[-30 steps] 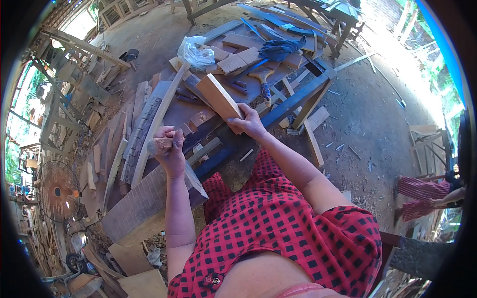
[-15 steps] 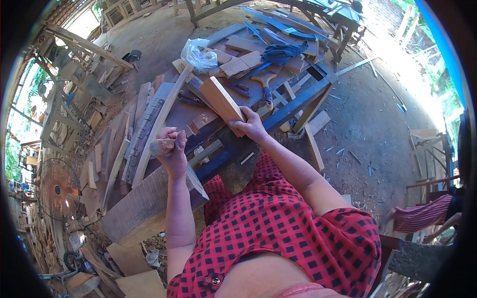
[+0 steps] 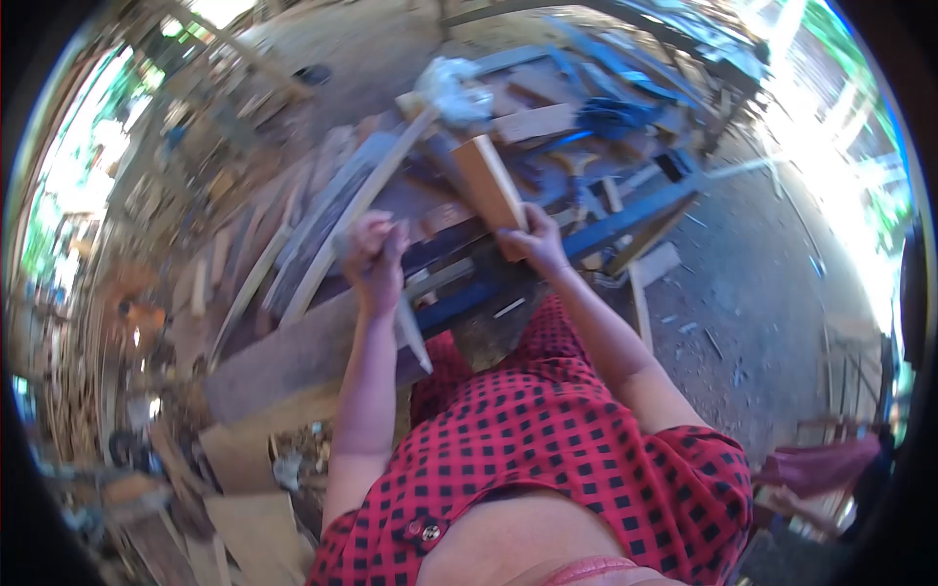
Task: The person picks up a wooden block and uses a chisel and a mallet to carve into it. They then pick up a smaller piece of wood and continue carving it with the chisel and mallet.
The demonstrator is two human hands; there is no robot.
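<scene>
In the head view my right hand (image 3: pixel 535 240) grips the lower end of a rectangular wooden block (image 3: pixel 490 184). The block is held tilted above the workbench, its pale narrow edge facing right. My left hand (image 3: pixel 375 262) is raised to the left of it, apart from the block, with the fingers curled closed. Motion blur hides what these fingers hold; half a second ago a small brownish piece showed in them. Behind the block lie a dark blue cloth (image 3: pixel 608 117) and a crumpled clear plastic bag (image 3: pixel 453 90).
Long wooden strips (image 3: pixel 363 200) lean across the bench's left side. A wide board (image 3: pixel 283 356) sits at the near left. The dark bench frame (image 3: pixel 625 217) runs along the right. Wood scraps litter the floor. A person's reddish garment (image 3: pixel 821 467) shows at far right.
The view has shifted and blurred, so the bench scene sits further right. Both hands appear further right too; my right hand still holds the block, and my left stays closed.
</scene>
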